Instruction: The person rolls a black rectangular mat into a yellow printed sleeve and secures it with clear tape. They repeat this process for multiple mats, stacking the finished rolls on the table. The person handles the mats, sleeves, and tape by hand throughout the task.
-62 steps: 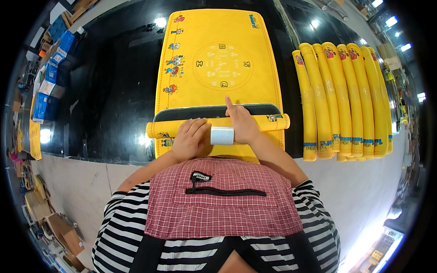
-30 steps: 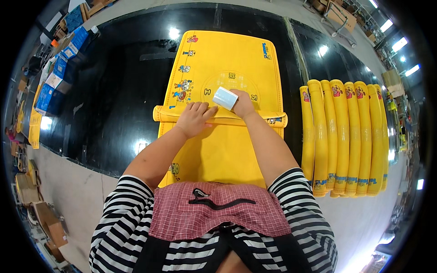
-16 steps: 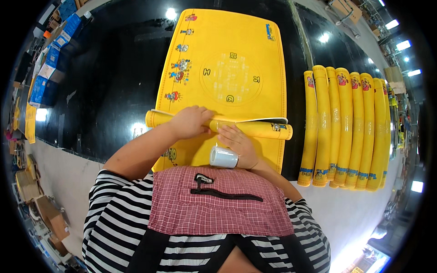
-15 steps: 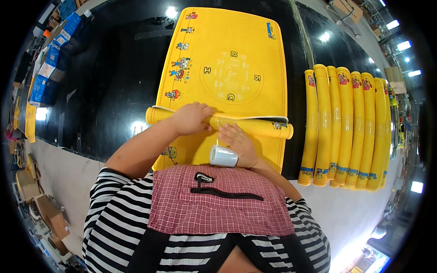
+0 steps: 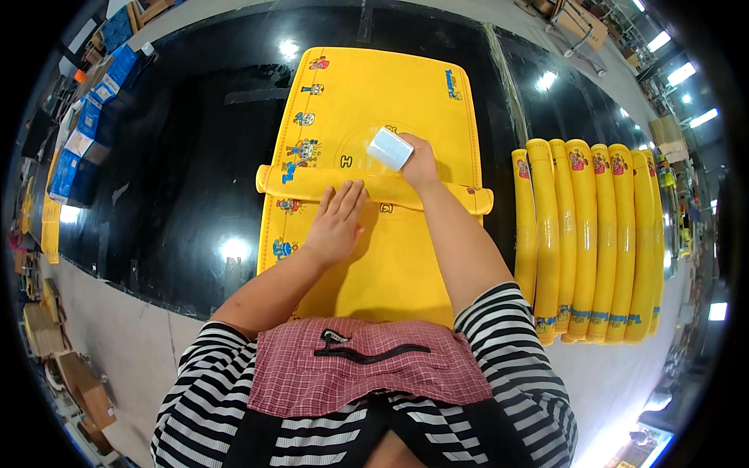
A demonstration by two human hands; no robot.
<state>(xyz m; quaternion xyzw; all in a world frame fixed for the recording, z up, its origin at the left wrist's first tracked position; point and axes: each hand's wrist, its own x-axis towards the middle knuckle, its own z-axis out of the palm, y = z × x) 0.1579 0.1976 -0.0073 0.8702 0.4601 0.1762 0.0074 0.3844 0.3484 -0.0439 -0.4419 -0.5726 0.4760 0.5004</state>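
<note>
A large yellow mat (image 5: 390,93) with cartoon prints lies flat on a glossy black table (image 5: 179,171). A rolled yellow mat (image 5: 296,181) lies crosswise on top of it. My left hand (image 5: 337,225) rests flat with fingers spread against the near side of the roll. My right hand (image 5: 419,164) reaches over the roll and holds a roll of clear tape (image 5: 389,148) above the flat mat. A clear strip of tape seems to run from it across the roll.
Several rolled yellow mats (image 5: 593,234) lie side by side at the right of the table. Blue boxes (image 5: 86,132) are stacked at the far left. Cardboard boxes (image 5: 70,366) sit on the grey floor at lower left.
My right hand has carried the tape roll from the near side of the rolled mat over to its far side. My left hand has flattened against the roll.
</note>
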